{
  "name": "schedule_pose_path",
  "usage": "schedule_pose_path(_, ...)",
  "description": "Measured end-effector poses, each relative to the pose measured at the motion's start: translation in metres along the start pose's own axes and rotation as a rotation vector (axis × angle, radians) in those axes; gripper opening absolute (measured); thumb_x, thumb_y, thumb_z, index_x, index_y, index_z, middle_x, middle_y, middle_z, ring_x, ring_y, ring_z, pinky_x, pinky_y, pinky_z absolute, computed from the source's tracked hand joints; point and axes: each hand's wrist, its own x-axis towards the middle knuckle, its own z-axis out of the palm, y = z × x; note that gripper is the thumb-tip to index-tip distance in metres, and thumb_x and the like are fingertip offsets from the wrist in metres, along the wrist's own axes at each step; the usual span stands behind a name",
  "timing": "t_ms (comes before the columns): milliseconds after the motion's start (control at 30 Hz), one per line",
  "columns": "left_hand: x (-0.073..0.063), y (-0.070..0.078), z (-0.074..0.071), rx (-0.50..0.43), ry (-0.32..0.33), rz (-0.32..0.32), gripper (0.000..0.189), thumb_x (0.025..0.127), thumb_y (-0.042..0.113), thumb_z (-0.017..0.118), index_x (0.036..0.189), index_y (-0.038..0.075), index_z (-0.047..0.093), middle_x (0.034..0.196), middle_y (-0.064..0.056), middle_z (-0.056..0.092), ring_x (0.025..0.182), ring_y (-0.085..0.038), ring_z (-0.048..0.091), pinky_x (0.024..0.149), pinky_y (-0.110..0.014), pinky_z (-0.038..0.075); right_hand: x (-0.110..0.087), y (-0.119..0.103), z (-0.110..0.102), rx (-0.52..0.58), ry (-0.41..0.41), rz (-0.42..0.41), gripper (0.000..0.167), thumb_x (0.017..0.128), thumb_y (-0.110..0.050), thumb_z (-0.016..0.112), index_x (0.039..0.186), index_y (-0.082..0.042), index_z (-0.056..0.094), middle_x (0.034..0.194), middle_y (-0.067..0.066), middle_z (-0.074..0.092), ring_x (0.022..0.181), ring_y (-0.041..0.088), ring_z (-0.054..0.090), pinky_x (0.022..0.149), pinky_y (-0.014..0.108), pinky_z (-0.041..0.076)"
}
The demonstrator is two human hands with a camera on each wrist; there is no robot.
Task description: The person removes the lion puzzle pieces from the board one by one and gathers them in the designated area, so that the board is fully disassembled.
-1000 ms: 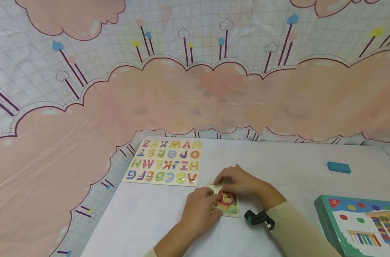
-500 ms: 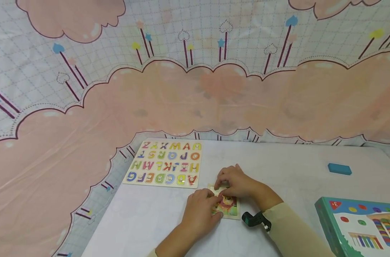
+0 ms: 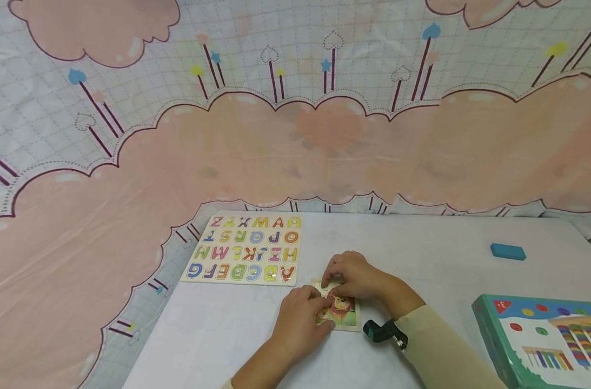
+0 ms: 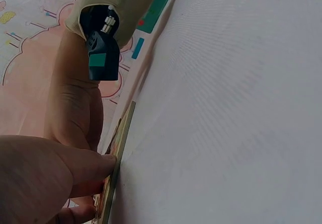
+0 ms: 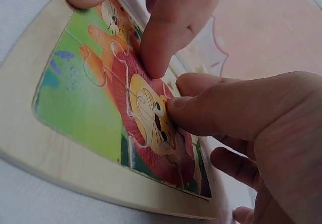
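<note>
A small wooden jigsaw puzzle (image 3: 343, 320) with a red-maned lion picture and a pale frame lies on the white table, under both hands. My left hand (image 3: 297, 319) holds it at the near left, thumb on the frame's edge and forefinger on the picture. From the far side my right hand (image 3: 357, 276) reaches over it, thumb and forefinger bent towards each other. In the right wrist view that thumb (image 5: 216, 110) presses beside the lion's face on a puzzle piece (image 5: 151, 114). The puzzle's upper part is partly hidden by the fingers.
A wooden alphabet board (image 3: 246, 262) with coloured letters lies at the back left. At the right are a blue block (image 3: 508, 252) and a teal-edged toy box (image 3: 538, 343). A black wrist camera (image 3: 384, 331) sits at the right sleeve. A patterned cloth (image 3: 276, 151) hangs behind.
The whole head view has shifted slightly. Right hand's fingers have moved a little on the puzzle, covering more of the lion's face; the left hand stays in place.
</note>
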Motion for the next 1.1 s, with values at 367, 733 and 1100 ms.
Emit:
schedule_pose_path(367, -0.0021, -0.0016, 0.0062, -0.02, 0.004, -0.006, 0.04, 0.088, 0.029, 0.086, 0.126, 0.019, 0.081, 0.11, 0.004, 0.058, 0.107, -0.019, 0.051, 0.1, -0.046, 0.042, -0.0012, -0.0061, 0.0006, 0.019, -0.024, 0.076, 0.022, 0.091, -0.014, 0.084, 0.097, -0.033, 0.077, 0.109, -0.017, 0.066, 0.11, 0.016, 0.052, 0.098, 0.052, 0.036)
schedule_pose_path(733, -0.0013, -0.0026, 0.0084, -0.053, 0.019, -0.01, 0.038, 0.088, 0.026, 0.088, 0.124, 0.018, 0.08, 0.113, 0.002, 0.059, 0.116, -0.026, 0.054, 0.117, -0.064, 0.031, -0.0067, -0.0073, -0.004, 0.061, -0.022, 0.019, 0.019, 0.096, -0.014, 0.08, 0.102, -0.03, 0.071, 0.093, -0.016, 0.062, 0.096, 0.015, 0.049, 0.089, 0.05, 0.033)
schedule_pose_path(1100, -0.0023, -0.0016, 0.0071, -0.059, 0.027, -0.012, 0.038, 0.089, 0.025, 0.087, 0.124, 0.017, 0.078, 0.116, 0.0, 0.058, 0.122, -0.03, 0.054, 0.117, -0.076, 0.023, -0.0096, -0.0033, -0.0031, 0.236, 0.031, 0.104, 0.016, 0.099, -0.013, 0.074, 0.102, -0.029, 0.073, 0.095, -0.016, 0.067, 0.093, 0.017, 0.054, 0.084, 0.04, 0.042)
